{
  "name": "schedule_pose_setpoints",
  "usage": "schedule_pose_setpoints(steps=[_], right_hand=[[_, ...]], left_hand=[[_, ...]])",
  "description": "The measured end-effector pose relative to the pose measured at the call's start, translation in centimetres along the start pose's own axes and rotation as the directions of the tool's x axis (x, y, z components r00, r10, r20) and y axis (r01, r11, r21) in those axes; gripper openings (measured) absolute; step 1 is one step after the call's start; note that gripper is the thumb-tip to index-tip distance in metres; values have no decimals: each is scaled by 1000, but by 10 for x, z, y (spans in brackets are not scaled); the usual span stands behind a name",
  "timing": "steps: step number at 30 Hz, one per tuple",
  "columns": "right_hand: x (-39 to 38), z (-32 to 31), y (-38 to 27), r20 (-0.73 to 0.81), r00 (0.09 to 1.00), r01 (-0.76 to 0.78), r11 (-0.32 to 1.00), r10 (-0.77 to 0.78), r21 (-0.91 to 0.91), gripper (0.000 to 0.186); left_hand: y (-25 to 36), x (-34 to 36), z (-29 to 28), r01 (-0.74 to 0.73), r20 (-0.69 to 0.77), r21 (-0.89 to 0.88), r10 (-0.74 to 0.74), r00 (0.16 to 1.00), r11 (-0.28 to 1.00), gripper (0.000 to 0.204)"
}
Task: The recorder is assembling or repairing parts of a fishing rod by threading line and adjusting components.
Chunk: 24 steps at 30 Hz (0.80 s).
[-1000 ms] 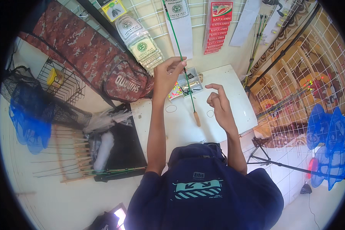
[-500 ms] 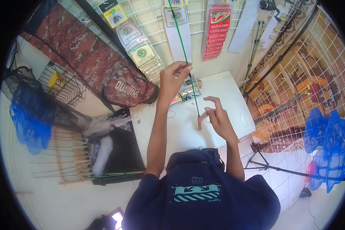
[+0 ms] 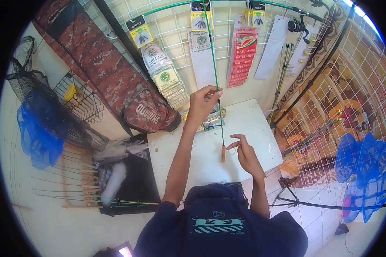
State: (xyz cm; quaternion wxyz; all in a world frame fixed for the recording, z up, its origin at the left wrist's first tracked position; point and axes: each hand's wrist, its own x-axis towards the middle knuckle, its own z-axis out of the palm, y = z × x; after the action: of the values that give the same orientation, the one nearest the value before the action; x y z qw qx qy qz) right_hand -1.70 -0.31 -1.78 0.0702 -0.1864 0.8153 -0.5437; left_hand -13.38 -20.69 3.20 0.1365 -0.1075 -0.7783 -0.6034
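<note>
Between the thumb and fingers of my left hand (image 3: 203, 105) is the shaft of a thin green fishing rod (image 3: 221, 128), held above a white table. Its short wooden handle (image 3: 223, 153) hangs at the lower end, toward my body. My right hand (image 3: 248, 159) is just right of the handle, fingers apart and index finger stretched out, with nothing visible in it. A thin loop shows beside its fingertips; whether they touch it I cannot tell. Beyond my left hand, a compartment box (image 3: 213, 123) of small tackle sits on the table, partly covered by the hand.
The white table (image 3: 257, 124) stands against a wire grid hung with packets (image 3: 244, 55) and a fishing reel (image 3: 297, 26). A camouflage rod bag (image 3: 111, 64) leans at the left. Blue nets (image 3: 362, 158) hang right, near a black stand (image 3: 289, 197). More rods lie left.
My view has tilted up, so the scene sits lower. The right thumb, close to the rod's handle before, is now drawn back from it. The left hand keeps its hold on the shaft.
</note>
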Motion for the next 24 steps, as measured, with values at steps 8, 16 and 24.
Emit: schedule_pose_setpoints(steps=[8,16,24], right_hand=[[-16,-5,-3,-4,994,-113,993,113,-24,23],[-22,-2,13,-66,997,-29,999,31,31,20],[-17,-7,1,68,997,-46,998,43,48,78]], left_hand=[[-3,-5,5,-1,-31,-35,0,1000,999,25],[30,-36,23,-163,-337,266,250,908,950,39],[1,-128,46,60,148,-134,-40,988,989,23]])
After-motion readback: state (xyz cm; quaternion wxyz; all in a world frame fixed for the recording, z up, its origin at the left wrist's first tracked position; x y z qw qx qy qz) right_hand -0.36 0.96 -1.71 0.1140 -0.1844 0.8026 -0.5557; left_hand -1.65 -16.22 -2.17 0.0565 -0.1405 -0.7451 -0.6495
